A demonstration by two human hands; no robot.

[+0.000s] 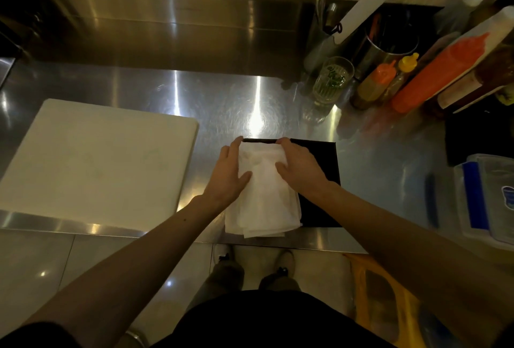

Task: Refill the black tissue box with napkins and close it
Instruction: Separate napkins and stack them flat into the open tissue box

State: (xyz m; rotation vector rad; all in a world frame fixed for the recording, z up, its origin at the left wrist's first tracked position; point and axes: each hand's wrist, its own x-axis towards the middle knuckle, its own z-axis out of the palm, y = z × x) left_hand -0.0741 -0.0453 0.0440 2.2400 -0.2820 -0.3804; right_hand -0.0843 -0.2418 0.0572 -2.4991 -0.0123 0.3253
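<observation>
A stack of white napkins (262, 194) lies over the left part of the black tissue box (319, 180), which sits flat on the steel counter near its front edge. The stack's near end overhangs the box toward me. My left hand (229, 171) rests on the stack's left side, fingers stretched to the box's far edge. Pressing on the right side of the stack is my right hand (299, 165), its fingertips curled over the same far edge. I cannot tell whether the napkins sit inside the box or on top of it.
A white cutting board (94, 161) lies on the counter to the left. At the back right stand a glass (332, 79), squeeze bottles (375, 83) and a metal utensil holder (389, 47). Clear plastic containers (484, 197) sit at the right edge. A yellow stool (383, 297) stands below.
</observation>
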